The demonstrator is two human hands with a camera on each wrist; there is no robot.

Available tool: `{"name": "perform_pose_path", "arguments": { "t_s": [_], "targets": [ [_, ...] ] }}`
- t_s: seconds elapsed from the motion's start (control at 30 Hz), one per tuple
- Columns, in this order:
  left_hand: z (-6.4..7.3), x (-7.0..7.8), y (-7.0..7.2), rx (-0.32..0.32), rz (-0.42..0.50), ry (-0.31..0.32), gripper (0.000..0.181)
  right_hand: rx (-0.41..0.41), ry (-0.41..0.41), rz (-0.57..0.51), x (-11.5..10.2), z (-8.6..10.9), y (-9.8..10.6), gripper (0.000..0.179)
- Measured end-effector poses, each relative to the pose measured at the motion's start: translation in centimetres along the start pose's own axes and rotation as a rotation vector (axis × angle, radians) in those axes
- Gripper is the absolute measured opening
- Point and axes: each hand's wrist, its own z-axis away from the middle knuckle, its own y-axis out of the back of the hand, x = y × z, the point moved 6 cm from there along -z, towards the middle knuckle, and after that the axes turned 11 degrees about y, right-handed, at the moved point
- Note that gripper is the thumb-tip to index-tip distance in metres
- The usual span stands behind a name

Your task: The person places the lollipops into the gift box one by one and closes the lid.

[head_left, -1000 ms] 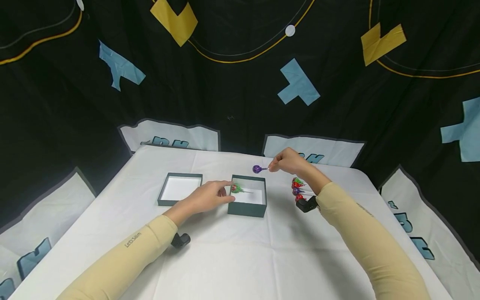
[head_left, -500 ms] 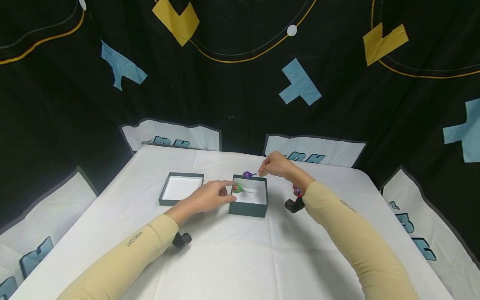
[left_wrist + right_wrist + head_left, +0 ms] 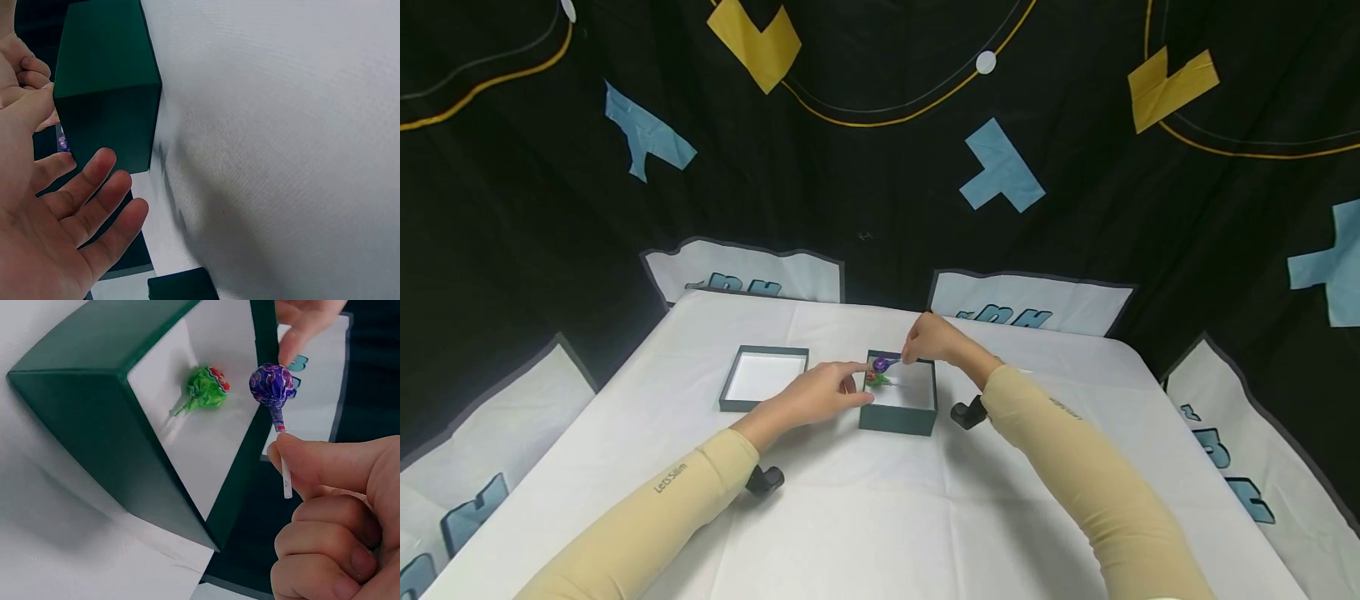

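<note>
My right hand (image 3: 938, 340) pinches the white stick of a purple-wrapped lollipop (image 3: 271, 385) between thumb and forefinger, its other fingers curled into the palm. The candy end hangs over the open top of a dark green box (image 3: 897, 421) with a white inside. On the box floor lies a green-and-red wrapped lollipop (image 3: 207, 389). My left hand (image 3: 811, 392) is at the box's left side, thumb and forefinger reaching its near and far left corners. In the left wrist view its remaining fingers are spread and loosely bent beside the green wall.
A shallow green-rimmed lid (image 3: 727, 406), white inside, lies on the white tablecloth (image 3: 850, 517) left of the box. My right forearm covers the table spot to the right of the box. A dark printed curtain (image 3: 880, 192) hangs behind the table.
The right hand has carried the purple lollipop left and down, from right of the box to over its opening. The loose lollipops on the right are now hidden by the right arm. The left hand stays put.
</note>
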Motion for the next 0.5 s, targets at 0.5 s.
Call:
{"name": "perform_pose_path", "arguments": {
  "t_s": [0.5],
  "targets": [
    [-0.1, 0.1, -0.1, 0.006, 0.003, 0.003, 0.065, -0.038, -0.011, 0.136, -0.8, -0.7, -1.2, 0.009]
  ]
}}
